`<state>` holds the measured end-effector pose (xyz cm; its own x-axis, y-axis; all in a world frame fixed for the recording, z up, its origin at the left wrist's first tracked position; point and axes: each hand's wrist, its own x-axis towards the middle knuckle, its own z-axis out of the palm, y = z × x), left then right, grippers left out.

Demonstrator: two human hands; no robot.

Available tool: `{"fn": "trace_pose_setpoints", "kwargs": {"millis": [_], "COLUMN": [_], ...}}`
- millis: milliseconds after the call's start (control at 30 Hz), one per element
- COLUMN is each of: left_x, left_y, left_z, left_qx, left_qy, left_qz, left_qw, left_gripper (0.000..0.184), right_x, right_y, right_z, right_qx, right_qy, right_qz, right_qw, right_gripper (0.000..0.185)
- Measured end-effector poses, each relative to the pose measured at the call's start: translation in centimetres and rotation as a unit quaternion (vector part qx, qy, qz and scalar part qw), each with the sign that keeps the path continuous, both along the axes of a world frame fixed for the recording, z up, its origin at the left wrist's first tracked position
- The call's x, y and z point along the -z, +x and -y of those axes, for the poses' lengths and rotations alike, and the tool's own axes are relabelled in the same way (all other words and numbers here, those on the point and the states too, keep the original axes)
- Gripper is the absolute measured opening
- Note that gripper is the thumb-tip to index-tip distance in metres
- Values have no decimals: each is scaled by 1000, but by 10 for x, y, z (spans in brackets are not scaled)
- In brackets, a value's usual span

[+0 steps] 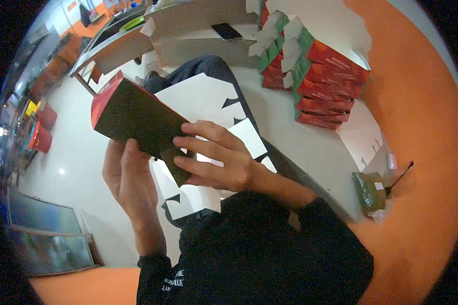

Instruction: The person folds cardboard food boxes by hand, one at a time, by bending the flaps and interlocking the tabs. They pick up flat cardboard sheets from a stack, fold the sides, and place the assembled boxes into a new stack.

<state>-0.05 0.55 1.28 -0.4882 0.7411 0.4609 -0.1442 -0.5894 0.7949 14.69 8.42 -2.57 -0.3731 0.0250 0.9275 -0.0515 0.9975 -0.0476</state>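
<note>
A small folded carton (137, 114), dark green on its broad face and red along its end and upper edge, is held up above my lap. My left hand (130, 175) supports it from below, thumb on the green face and the other fingers partly hidden. My right hand (221, 157) grips its near end, fingers over a dark flap (175, 168) that angles downward. Beneath, white cut-out carton blanks (196, 94) with notched edges lie across my legs.
Red and green cartons (328, 84) stand stacked at the right, their white flaps out. A phone (226, 31) lies on the ledge ahead. A green-filled bag (369, 192) sits to the right. Red buckets (39, 137) and a glass-fronted panel (51, 223) are on the left.
</note>
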Motion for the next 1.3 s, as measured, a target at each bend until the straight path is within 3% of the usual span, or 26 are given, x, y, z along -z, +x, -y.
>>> {"fn": "trace_pose_setpoints", "kwargs": {"millis": [200, 300, 433, 467, 567, 600, 867, 967, 1000, 1033, 1100, 1167, 1200, 1267, 1300], "left_x": [3, 6, 30, 30, 32, 31, 21, 13, 16, 10, -5, -7, -7, 1, 8], "left_y": [6, 19, 33, 32, 32, 29, 16, 1, -7, -16, -32, -55, -63, -74, -77], "left_z": [3, 4, 4, 8, 15, 17, 20, 23, 19, 19, 27, 33, 35, 40, 42], "left_qx": [-15, -6, -56, -24, -9, -14, -39, -81, -209, -242, -268, -154, -96, -71, -58], "left_qy": [-17, 0, -13, -32, -64, -70, -93, -62, 7, 58, 11, -56, -89, -104, -112], "left_qz": [-36, 41, 49, 43, -10, -33, -142, -320, -398, -466, -635, -670, -682, -659, -647], "left_qw": [999, 999, 997, 998, 998, 997, 985, 942, 893, 849, 725, 724, 719, 742, 752], "left_gripper": [27, 27, 30, 32, 31, 31, 24, 17, 13, 19, 28, 35, 39, 42, 44], "right_x": [-22, -17, -5, 1, -2, -1, -16, -21, -19, -17, -22, -18, -30, -16, 11], "right_y": [1, -4, -6, -5, -7, -6, 7, 9, 10, 13, 20, 32, 37, 45, 44], "right_z": [4, 4, 13, 12, 14, 11, 0, -22, -34, -45, -76, -107, -104, -113, -133], "right_qx": [71, 83, 86, 86, 31, 16, 15, 19, 9, -2, -50, -50, -9, -106, -263], "right_qy": [-57, -56, -122, -113, -226, -230, -197, -204, -266, -328, -520, -585, -611, -501, -546], "right_qz": [13, -14, -27, -29, -71, -58, -7, -72, -96, -119, -87, -5, 52, 113, 121], "right_qw": [996, 995, 988, 989, 971, 971, 980, 976, 959, 937, 849, 810, 790, 852, 786], "right_gripper": [45, 46, 37, 42, 51, 59, 51, 39, 39, 38, 38, 40, 50, 61, 61]}}
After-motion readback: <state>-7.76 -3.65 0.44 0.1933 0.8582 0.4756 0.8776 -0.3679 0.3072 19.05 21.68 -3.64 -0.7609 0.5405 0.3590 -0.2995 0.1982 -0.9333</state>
